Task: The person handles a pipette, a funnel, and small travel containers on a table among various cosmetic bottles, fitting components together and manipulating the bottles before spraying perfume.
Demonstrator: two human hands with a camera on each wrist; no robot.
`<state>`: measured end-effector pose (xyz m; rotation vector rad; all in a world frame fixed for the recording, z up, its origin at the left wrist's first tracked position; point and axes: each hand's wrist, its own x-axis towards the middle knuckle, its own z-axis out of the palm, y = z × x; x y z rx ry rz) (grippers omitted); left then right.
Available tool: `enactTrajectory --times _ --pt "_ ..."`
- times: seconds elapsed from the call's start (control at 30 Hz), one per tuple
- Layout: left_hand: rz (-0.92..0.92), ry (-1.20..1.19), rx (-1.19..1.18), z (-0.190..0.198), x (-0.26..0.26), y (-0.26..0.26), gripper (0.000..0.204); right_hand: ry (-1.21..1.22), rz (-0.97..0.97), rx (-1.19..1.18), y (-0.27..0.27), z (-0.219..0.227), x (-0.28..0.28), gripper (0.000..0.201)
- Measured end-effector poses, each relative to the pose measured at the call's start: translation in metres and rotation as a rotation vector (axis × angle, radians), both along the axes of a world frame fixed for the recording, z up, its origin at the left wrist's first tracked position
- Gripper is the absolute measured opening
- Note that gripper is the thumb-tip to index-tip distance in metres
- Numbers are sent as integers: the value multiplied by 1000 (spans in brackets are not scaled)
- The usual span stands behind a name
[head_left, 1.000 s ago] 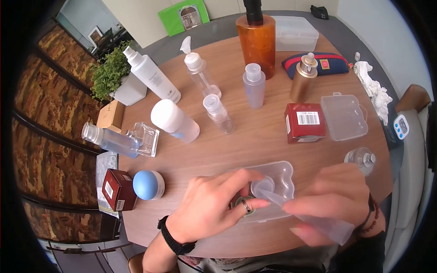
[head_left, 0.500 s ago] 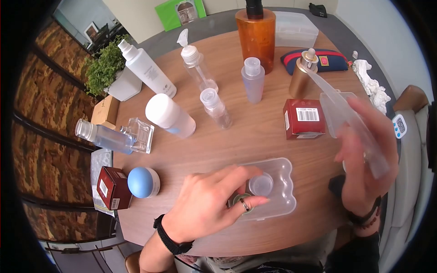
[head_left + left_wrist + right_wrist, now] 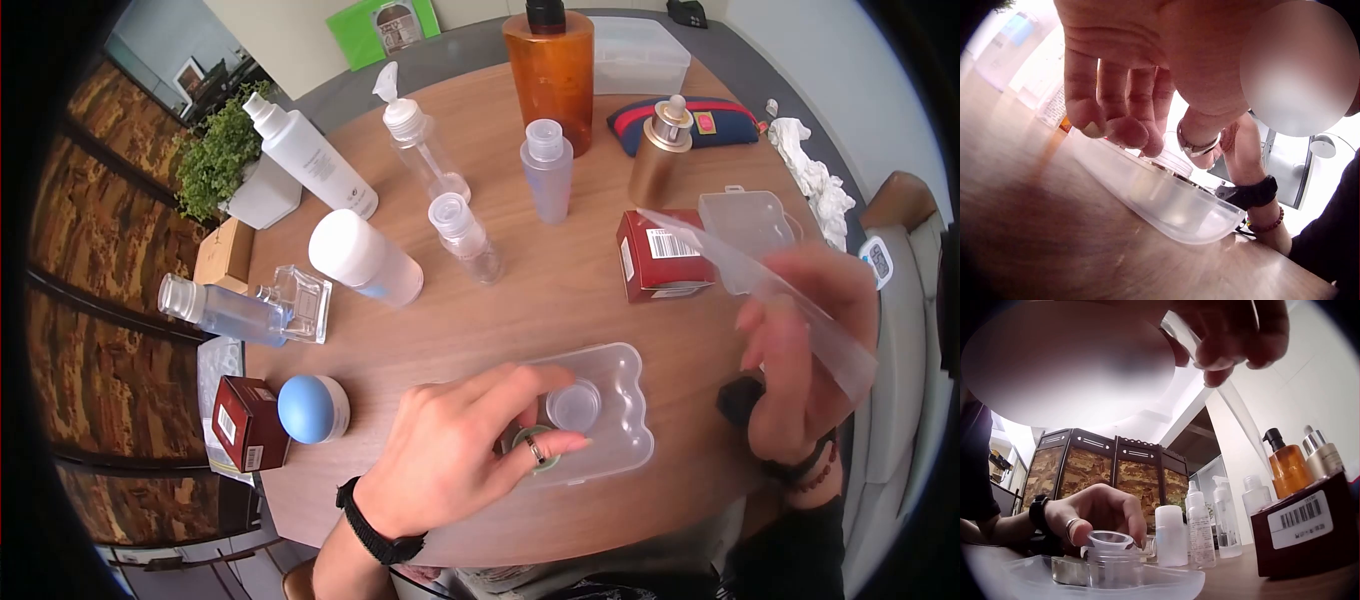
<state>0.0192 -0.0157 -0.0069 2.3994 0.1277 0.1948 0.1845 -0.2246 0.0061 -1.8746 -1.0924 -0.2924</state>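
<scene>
My left hand reaches over a shallow clear plastic tray. Its thumb and index finger hold a small clear round jar inside the tray, from either side. The jar's mouth is uncovered in the right wrist view. Under the ringed thumb lies a round piece with a greenish rim, mostly hidden. Raised at the right of the table, my right hand pinches a long, tapered, translucent plastic tool. Its thin tip points up and left, overlapping the red box in the head view.
Several bottles stand ahead, including a clear capped bottle, an amber pump bottle and a gold dropper bottle. A blue-lidded jar and dark red box sit left. A clear lid lies behind the right hand.
My right hand has carried the tapered tool from over the small jar up and to the right, turning its tip upward. The left hand stays at the jar.
</scene>
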Motion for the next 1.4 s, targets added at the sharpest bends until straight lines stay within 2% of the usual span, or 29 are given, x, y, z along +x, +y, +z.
enactTrajectory --times 0.03,0.07,0.17,0.23,0.27,0.33,0.37,0.43,0.53,0.63,0.77,0.83,1.0,1.07,1.13,1.2,1.33,1.4 --pt "8 -8 1 0 -1 0 36 -10 24 129 5 -5 1 25" --pt "17 -12 7 1 -2 -1 36 -14 33 135 6 -2 1 25" --pt "-11 3 14 3 1 -2 36 -83 66 70 9 2 7 26" --pt "15 -18 -30 1 2 -4 40 -213 219 40 18 -2 21 33" --pt "11 -19 -32 0 2 -5 40 -214 215 38 18 -2 19 33" --pt "36 2 -41 0 0 -4 41 39 226 45 23 -1 13 38" --pt "46 1 -42 0 -1 -4 41 38 235 44 25 -1 14 38" --pt "32 -19 -14 1 0 -2 41 -113 324 26 30 -2 17 41" --pt "25 -19 3 2 0 0 40 24 368 -98 29 -3 11 43" --pt "17 -30 -7 0 0 -1 40 12 359 14 29 -1 12 44" --pt "8 -31 15 -1 -1 -2 40 37 355 -82 26 -3 14 45" --pt "11 -47 8 -1 0 -1 39 -27 332 21 23 -5 15 47" --pt "10 -23 41 0 -2 1 39 -17 356 35 19 0 12 49" --pt "5 -45 38 -1 2 -1 39 -100 512 -22 22 2 12 46" --pt "-2 -79 37 -2 0 -1 39 -98 526 13 30 -2 12 44" --pt "3 -63 38 -2 -1 0 39 -244 610 -3 37 -6 13 45" --pt "-12 -63 50 -1 0 1 38 -95 520 -121 37 -8 1 50" --pt "-8 -67 47 -1 0 0 38 -137 518 66 35 -8 2 53"
